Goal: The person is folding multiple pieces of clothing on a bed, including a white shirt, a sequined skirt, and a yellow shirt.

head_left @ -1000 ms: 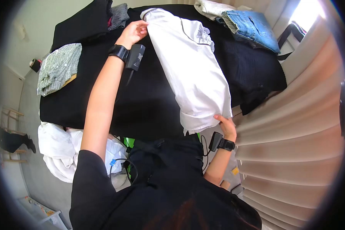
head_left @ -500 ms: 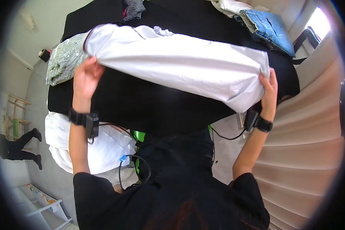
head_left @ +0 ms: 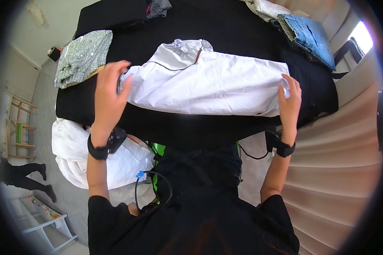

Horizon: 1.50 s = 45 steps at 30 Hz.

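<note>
The black-covered table takes up the most room, with a beige curtain hanging in folds beyond its right edge. A heap of white fabric sits below the table's near edge, toward the near left corner. On the table, the white garment lies lengthwise, parallel to the near edge and a little back from it; its gathered, ruffled part points toward the far edge, and a thin dark trim line curves across its left half. Folded blue denim lies by the far right corner, and a folded grey-green patterned garment lies along the left edge. The left hand is at the garment's left end, released, thumb and fingers spread apart; I cannot tell whether it touches the cloth. The right hand is at the right end, fingers bent around the cloth's edge; how firmly it grips, I cannot tell. Smallest is a grey piece of clothing near the far edge, left of the middle.
</note>
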### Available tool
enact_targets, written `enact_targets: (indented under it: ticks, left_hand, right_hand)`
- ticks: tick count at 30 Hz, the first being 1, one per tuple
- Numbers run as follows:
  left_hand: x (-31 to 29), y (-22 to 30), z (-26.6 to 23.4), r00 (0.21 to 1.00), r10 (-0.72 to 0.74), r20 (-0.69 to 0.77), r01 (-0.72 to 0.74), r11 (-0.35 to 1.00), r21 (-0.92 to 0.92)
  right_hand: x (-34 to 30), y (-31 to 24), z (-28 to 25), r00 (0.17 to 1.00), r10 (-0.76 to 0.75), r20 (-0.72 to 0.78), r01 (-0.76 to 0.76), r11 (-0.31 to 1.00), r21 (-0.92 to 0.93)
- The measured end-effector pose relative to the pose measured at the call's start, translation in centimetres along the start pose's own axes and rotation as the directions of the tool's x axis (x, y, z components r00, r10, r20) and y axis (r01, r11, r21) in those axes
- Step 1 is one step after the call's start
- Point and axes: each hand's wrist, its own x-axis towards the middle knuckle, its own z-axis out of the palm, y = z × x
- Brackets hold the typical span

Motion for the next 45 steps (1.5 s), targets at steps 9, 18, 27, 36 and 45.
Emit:
enact_targets:
  ticks: [9, 18, 27, 36, 45]
  left_hand:
    - [4.7, -2.7, 7.1, 0.901, -0.099, 0.423, 0.090, 0.995, 0.039]
    - [5.7, -1.6, 8.0, 0.963, 0.244, -0.111, -0.237, 0.969, 0.076]
    - [1.6, 2.3, 7.0, 0.934, 0.178, 0.309, -0.279, 0.905, 0.321]
    - [-1.1, 0.7, 8.7, 0.930, 0.067, 0.361, -0.149, 0.967, 0.205]
    - [-0.9, -1.9, 7.2, 0.942, 0.059, 0.332, -0.059, 0.998, -0.012]
  right_hand:
    - [-2.5, -5.4, 5.1, 0.951, -0.189, 0.245, 0.181, 0.982, 0.058]
    - [-4.9, -5.1, 7.5, 0.982, -0.103, 0.159, 0.116, 0.990, -0.076]
    - [-5.2, -8.3, 7.2, 0.988, 0.025, 0.155, -0.022, 1.000, -0.019]
    - [-5.5, -8.5, 9.4, 0.990, -0.077, 0.118, 0.086, 0.994, -0.074]
    - [-4.7, 0.8, 5.8, 0.998, 0.063, -0.024, -0.063, 0.998, 0.006]
